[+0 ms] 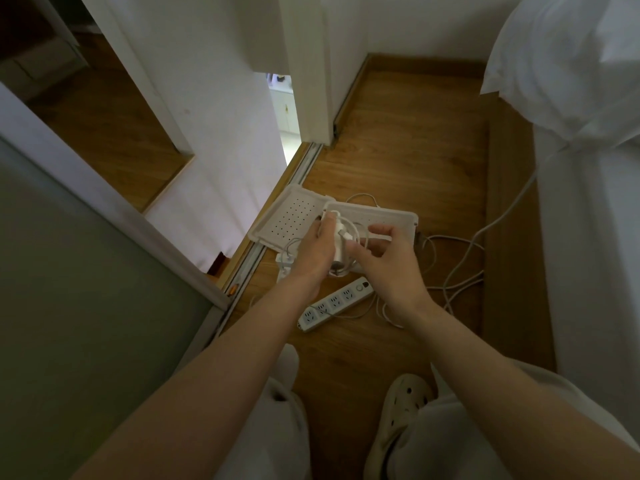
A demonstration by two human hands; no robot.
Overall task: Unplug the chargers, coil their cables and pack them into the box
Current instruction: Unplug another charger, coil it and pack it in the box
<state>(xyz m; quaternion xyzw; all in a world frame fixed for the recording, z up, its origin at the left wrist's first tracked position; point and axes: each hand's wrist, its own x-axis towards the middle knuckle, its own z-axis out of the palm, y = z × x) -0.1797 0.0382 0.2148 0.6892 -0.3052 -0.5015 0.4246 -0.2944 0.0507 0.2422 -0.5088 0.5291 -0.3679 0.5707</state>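
My left hand [313,252] grips a white charger brick [338,237] above the wooden floor. My right hand [388,258] pinches the charger's thin white cable [360,233], which loops around the brick. Just beyond the hands lies a white box [398,220] with its perforated lid [294,216] folded open to the left. A white power strip [334,303] lies on the floor below the hands, its visible sockets empty. More white cable [460,268] trails in loose loops to the right.
A bed with white sheets [588,202] fills the right side. A sliding-door track [277,202] and door panel [86,271] run along the left. My knees and a cream clog [401,410] are at the bottom. Another white item sits half hidden under the left hand.
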